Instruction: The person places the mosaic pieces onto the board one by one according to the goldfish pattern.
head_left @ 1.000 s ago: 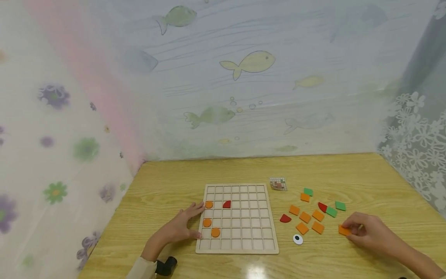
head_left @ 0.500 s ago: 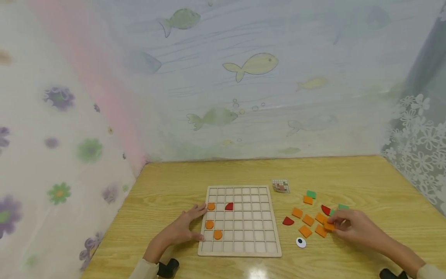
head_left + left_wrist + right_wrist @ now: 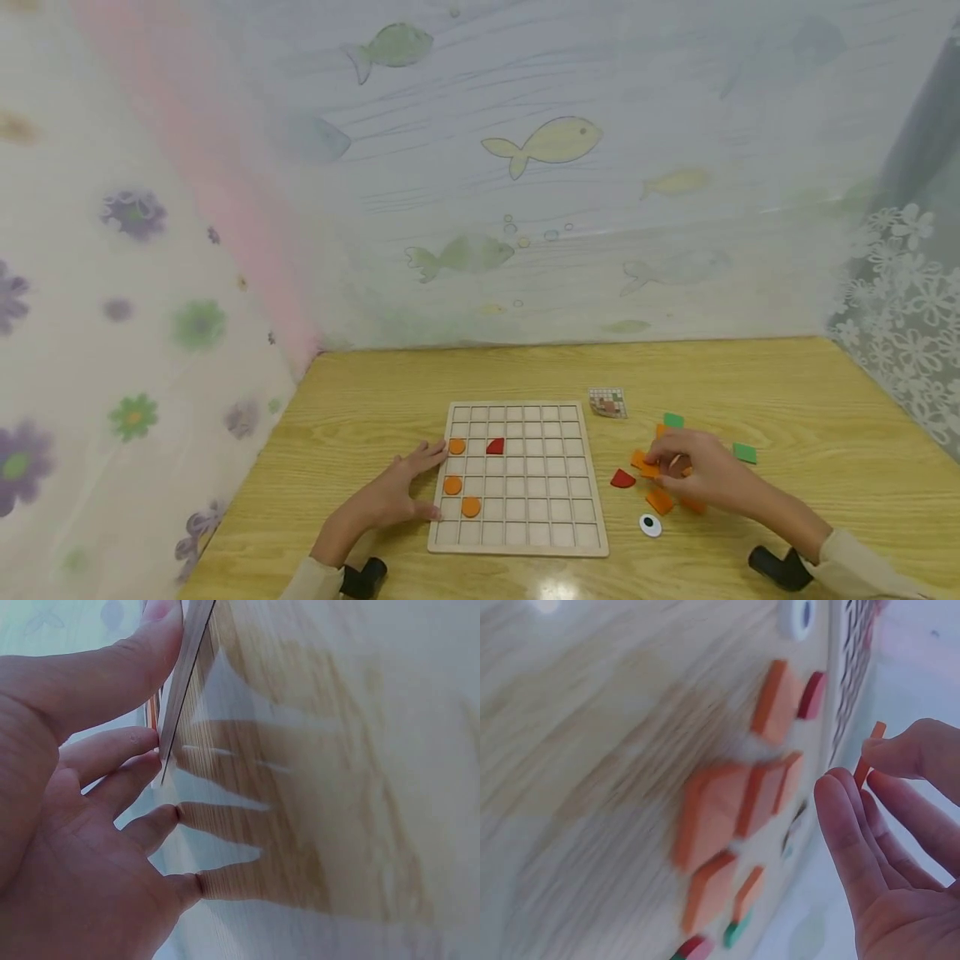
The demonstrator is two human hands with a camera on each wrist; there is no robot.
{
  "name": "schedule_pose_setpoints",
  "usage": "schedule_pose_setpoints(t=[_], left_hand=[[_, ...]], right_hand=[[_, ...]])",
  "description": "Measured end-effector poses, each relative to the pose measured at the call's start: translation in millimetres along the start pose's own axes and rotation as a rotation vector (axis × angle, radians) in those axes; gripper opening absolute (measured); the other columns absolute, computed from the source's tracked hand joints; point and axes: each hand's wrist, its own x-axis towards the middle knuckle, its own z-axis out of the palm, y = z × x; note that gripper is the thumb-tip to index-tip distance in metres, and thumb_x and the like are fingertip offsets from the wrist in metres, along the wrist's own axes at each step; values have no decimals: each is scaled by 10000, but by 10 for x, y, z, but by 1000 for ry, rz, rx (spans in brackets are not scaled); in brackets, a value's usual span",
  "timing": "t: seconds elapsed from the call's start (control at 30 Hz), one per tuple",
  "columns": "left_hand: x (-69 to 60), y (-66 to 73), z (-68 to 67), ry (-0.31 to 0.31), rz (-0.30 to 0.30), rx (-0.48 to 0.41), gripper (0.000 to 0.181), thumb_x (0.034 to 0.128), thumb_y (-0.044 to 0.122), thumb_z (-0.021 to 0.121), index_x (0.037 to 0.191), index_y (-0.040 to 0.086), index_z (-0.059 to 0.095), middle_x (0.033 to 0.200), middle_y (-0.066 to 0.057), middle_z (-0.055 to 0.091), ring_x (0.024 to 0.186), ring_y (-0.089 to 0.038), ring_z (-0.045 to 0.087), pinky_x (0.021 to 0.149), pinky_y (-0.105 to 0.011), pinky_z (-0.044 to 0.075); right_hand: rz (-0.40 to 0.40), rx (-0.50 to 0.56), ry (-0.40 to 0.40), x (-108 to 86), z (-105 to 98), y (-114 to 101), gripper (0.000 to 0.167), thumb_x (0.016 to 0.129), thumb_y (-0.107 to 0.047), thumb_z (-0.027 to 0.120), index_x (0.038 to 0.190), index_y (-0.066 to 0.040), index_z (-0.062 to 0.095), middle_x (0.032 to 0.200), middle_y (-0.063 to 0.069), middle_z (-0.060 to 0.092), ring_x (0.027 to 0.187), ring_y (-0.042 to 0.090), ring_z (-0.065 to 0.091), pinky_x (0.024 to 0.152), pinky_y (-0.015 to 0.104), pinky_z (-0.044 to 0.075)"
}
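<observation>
The left hand (image 3: 390, 493), spread and gripping nothing, is rested against the board (image 3: 517, 550); the palm is shown only by its wrist view. Farther right, over loose tiles (image 3: 660, 502), an orange tile (image 3: 879, 730), seen edge-on in the right wrist view, is pinched by the right hand (image 3: 697, 468).

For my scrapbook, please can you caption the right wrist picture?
A right hand pinches an orange tile; more orange tiles lie on the table.
</observation>
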Motion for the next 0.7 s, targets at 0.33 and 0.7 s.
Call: schedule_pose_setpoints(t=[0.33, 0.7], left_hand=[[7, -25, -5, 1, -1, 6, 821, 774, 182, 781, 1446, -11, 350, 1533, -163, 235, 1402, -425, 102, 1040, -691, 15], [16, -27, 1, -6, -6, 4, 822, 779, 189, 777, 1452, 0, 344, 1539, -158, 220, 1404, -419, 92, 1044, -685, 17]], right_hand=[[-40, 108, -24, 273, 211, -121, 172, 797, 48, 687, 933, -57, 680, 888, 45, 617, 702, 65, 576, 586, 246, 547], [-79, 127, -77, 530, 405, -209, 171, 814, 51, 660, 930, -72, 684, 902, 53, 611, 726, 64, 590, 596, 237, 549]])
